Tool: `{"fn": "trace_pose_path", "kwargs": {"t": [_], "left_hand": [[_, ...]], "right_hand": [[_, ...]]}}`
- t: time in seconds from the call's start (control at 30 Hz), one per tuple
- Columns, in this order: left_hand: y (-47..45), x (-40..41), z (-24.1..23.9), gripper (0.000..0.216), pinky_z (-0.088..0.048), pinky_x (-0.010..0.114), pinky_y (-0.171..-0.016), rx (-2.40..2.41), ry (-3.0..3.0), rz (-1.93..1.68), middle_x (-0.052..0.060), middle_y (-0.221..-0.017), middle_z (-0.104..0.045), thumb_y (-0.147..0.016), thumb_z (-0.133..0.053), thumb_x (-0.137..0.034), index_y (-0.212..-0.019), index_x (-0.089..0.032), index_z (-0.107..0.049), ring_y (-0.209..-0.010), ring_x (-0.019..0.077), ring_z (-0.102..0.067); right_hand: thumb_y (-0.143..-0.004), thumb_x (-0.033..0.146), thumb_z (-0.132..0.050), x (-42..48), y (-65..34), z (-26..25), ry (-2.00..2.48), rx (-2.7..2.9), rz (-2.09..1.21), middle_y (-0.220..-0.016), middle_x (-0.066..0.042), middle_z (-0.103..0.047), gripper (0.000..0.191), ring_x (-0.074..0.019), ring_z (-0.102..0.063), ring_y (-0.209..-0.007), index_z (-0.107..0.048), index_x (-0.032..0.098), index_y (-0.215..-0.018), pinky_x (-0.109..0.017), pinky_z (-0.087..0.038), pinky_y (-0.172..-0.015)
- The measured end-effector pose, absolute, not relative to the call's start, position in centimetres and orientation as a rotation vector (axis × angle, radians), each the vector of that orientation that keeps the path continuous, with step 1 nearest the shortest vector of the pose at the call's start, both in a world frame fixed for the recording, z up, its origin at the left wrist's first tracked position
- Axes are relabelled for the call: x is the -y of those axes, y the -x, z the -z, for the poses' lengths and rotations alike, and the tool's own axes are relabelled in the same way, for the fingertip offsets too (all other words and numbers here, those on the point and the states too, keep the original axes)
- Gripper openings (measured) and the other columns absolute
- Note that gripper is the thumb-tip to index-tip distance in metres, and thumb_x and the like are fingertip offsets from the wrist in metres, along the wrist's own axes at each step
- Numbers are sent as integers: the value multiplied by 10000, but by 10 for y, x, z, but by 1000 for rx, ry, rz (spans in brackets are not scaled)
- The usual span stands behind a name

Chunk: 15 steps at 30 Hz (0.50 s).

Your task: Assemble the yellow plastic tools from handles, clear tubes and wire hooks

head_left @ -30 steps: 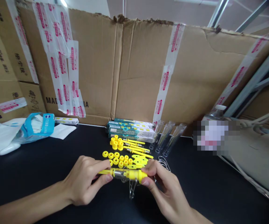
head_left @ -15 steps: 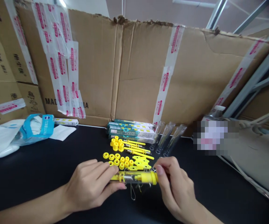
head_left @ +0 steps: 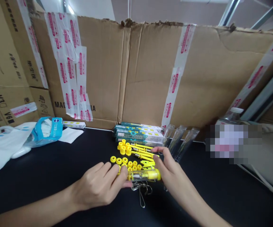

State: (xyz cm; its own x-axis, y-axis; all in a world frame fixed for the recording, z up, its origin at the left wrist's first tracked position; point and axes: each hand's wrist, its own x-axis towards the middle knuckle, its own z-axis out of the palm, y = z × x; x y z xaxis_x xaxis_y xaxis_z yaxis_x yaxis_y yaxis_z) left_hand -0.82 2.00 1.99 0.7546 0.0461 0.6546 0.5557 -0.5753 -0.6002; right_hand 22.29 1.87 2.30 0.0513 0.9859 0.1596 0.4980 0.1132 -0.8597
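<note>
My left hand [head_left: 103,184] is closed around a clear plastic tube [head_left: 140,176] that lies level, its right end plugged by a yellow cap [head_left: 154,174]. Yellow and metal parts show inside the tube. My right hand [head_left: 168,167] has its thumb and forefinger a little apart, at the right ends of several yellow rods with metal tips [head_left: 143,154]; contact with them cannot be made out. Behind the tube lie yellow rings [head_left: 119,161], small yellow collars [head_left: 135,163], taller yellow caps [head_left: 122,150] and flat yellow pieces [head_left: 148,163]. Bent wire clips [head_left: 141,198] lie below the tube.
Green and white boxes [head_left: 138,134] are stacked against a tall cardboard wall [head_left: 98,69]. Clear tubes [head_left: 187,143] lie to their right. A blue tissue pack [head_left: 48,130] is at the left, a bottle [head_left: 235,115] and a pale bag [head_left: 269,164] at the right.
My right hand has let go of the capped end of the tube and moved up to the yellow rods. My left hand still holds the tube. The view has shifted slightly left.
</note>
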Motion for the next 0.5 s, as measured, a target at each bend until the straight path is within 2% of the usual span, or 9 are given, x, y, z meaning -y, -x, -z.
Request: {"fn": "trace_pose_path", "kwargs": {"t": [0.1, 0.27, 0.4, 0.5], "left_hand": [[7, -18, -19, 237, -354, 311, -487, 448, 2098, 756, -9, -647, -657, -973, -582, -310, -981, -78, -630, -487, 135, -580], [4, -13, -18, 249, -358, 318, -475, 504, 2115, 718, -10, -631, -650, -970, -581, -328, -954, -85, -635, -467, 141, -564], [0, -9, -14, 276, -355, 312, -451, 546, 2101, 672, -15, -609, -619, -981, -554, -355, -939, -94, -633, -461, 142, -549], [1, -10, -11, 304, -359, 307, -436, 586, 2144, 664, -25, -586, -588, -1018, -471, -362, -917, -114, -615, -453, 143, -544]], "right_hand": [[-953, 424, -421, -10, -223, -24, 1446, 1589, -561, -565, 42, -583, 307, -153, -512, -406, -424, 217, -1180, -225, -344, -405], [-983, 453, -379, -8, -224, -29, 1414, 1575, -540, -592, 32, -574, 307, -154, -545, -436, -430, 219, -1175, -217, -392, -395], [-1002, 479, -332, -14, -224, -24, 1423, 1602, -528, -561, 50, -523, 312, -158, -537, -438, -440, 228, -1152, -219, -384, -397], [-1011, 417, -279, -14, -223, -18, 1479, 1679, -365, -522, 49, -524, 274, -152, -495, -369, -435, 223, -1125, -220, -323, -375]]}}
